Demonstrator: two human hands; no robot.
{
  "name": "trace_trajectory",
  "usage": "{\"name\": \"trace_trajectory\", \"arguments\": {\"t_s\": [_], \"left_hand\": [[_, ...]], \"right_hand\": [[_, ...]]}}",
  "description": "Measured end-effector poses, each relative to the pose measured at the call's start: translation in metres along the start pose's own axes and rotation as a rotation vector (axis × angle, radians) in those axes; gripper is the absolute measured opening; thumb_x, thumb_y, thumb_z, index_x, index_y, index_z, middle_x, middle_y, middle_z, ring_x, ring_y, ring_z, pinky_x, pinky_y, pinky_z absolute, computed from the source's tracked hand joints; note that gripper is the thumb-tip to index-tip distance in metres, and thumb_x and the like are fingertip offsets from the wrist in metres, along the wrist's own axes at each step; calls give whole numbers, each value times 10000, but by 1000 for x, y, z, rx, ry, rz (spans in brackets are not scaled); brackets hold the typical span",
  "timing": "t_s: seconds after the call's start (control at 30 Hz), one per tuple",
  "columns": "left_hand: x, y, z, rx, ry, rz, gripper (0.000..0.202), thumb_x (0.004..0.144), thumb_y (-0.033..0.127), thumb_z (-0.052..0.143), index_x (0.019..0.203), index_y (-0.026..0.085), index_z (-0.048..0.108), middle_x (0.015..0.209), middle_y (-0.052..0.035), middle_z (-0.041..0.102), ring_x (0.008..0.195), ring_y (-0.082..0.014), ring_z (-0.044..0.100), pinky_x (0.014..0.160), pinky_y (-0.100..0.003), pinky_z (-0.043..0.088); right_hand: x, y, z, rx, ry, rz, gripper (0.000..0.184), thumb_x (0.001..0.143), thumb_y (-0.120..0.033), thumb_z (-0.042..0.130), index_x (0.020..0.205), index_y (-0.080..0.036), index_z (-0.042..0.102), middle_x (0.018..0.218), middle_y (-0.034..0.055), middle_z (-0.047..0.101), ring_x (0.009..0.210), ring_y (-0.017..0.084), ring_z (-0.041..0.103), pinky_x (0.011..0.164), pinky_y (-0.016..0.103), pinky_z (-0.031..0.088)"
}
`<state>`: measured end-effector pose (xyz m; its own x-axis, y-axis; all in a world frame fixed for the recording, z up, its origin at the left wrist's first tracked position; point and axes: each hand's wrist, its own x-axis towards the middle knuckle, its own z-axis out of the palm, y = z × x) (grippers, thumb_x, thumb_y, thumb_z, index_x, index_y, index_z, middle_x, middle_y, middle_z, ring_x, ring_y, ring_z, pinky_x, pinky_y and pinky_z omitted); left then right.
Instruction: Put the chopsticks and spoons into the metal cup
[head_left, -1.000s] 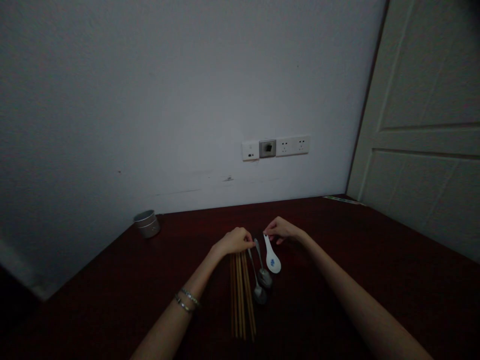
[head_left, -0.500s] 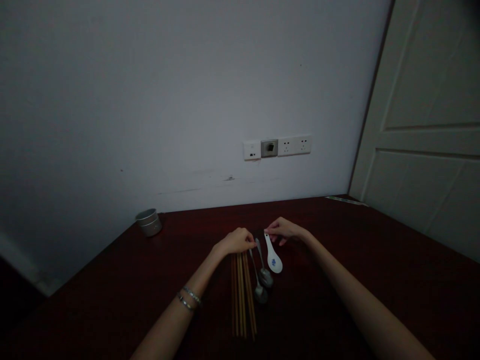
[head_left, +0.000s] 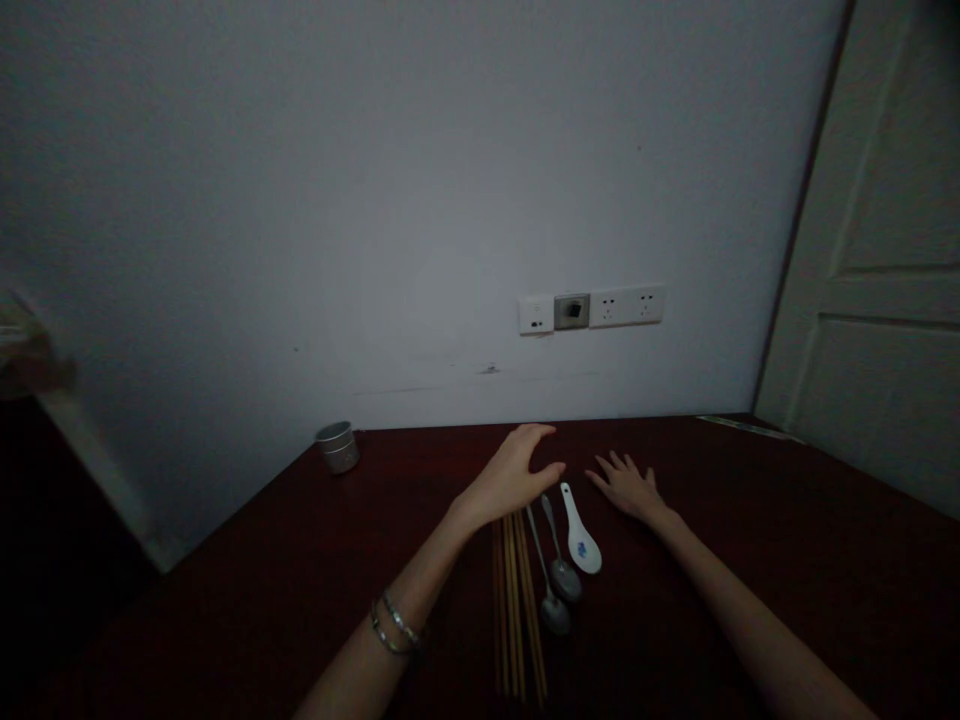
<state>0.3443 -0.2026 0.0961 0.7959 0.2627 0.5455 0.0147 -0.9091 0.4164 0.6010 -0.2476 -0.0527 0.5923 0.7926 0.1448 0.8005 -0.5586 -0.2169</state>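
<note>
My left hand (head_left: 514,472) is open above the upper ends of several wooden chopsticks (head_left: 516,610), thumb and fingers apart, hiding those ends. Right of the chopsticks lie two metal spoons, a longer-handled one (head_left: 555,614) and another (head_left: 565,578), bowls toward me. Beside them rests a white soup spoon (head_left: 584,550) with a blue mark in its bowl and a hole at the handle end. My right hand (head_left: 628,488) is spread palm down at or just over the table, right of the white spoon's handle and apart from it.
The dark red table (head_left: 420,480) meets a pale wall behind. A grey metal cup (head_left: 338,447) stands at the back left. A thin patterned strip (head_left: 750,429) lies at the back right edge, near a panelled door (head_left: 885,260). Wall sockets (head_left: 626,307) sit above the table.
My right hand has let go of the white spoon's handle and spread open to its right. The left hand has lifted off the spoon handles and opened. The view has turned left.
</note>
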Motion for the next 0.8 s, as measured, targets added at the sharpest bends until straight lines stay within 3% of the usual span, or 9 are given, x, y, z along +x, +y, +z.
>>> {"name": "trace_trajectory", "arguments": {"t_s": [0.1, 0.2, 0.33, 0.47, 0.63, 0.8], "left_hand": [[-2, 8, -25, 141, 141, 29, 582, 790, 380, 490, 1303, 180, 303, 1359, -121, 316, 1255, -219, 279, 1023, -396, 269], [-4, -15, -55, 319, 280, -1, 679, 772, 392, 511, 1339, 176, 206, 1404, -139, 212, 1293, -253, 185, 1038, -441, 223], [-18, -86, -106, 582, 452, -124, 705, 753, 349, 536, 1330, 120, 201, 1406, -184, 181, 1293, -296, 159, 1034, -467, 193], [-51, -165, -162, 725, 590, -345, 738, 726, 351, 565, 1313, 68, 218, 1392, -215, 204, 1281, -331, 174, 1023, -474, 191], [-97, -237, -209, 511, 715, -786, 860, 580, 419, 694, 1247, 36, 310, 1297, -242, 361, 1222, -357, 299, 989, -411, 274], [-129, -271, -215, 249, 731, -1009, 931, 458, 436, 763, 1194, 34, 358, 1251, -265, 406, 1194, -364, 349, 934, -388, 340]], "right_hand": [[-1, 0, 7, -42, -17, -7, 604, 827, -554, 215, 1331, -238, 319, 1414, 110, 247, 1294, 331, 154, 931, 652, 121], [-1, 1, 8, -51, -1, -15, 602, 827, -549, 197, 1327, -239, 327, 1412, 108, 255, 1290, 323, 178, 936, 642, 133], [-1, 2, 10, -55, 29, -9, 595, 824, -541, 198, 1311, -239, 360, 1404, 104, 277, 1287, 309, 198, 942, 631, 145], [0, 4, 14, -68, 50, -12, 588, 819, -530, 205, 1304, -244, 374, 1397, 99, 294, 1284, 306, 213, 941, 630, 156], [6, 10, 24, -75, 83, -25, 595, 811, -533, 194, 1295, -249, 391, 1387, 99, 315, 1280, 310, 226, 935, 637, 163], [14, 20, 35, -90, 98, -45, 599, 793, -531, 226, 1288, -246, 404, 1378, 101, 331, 1270, 311, 253, 938, 631, 180]]}}
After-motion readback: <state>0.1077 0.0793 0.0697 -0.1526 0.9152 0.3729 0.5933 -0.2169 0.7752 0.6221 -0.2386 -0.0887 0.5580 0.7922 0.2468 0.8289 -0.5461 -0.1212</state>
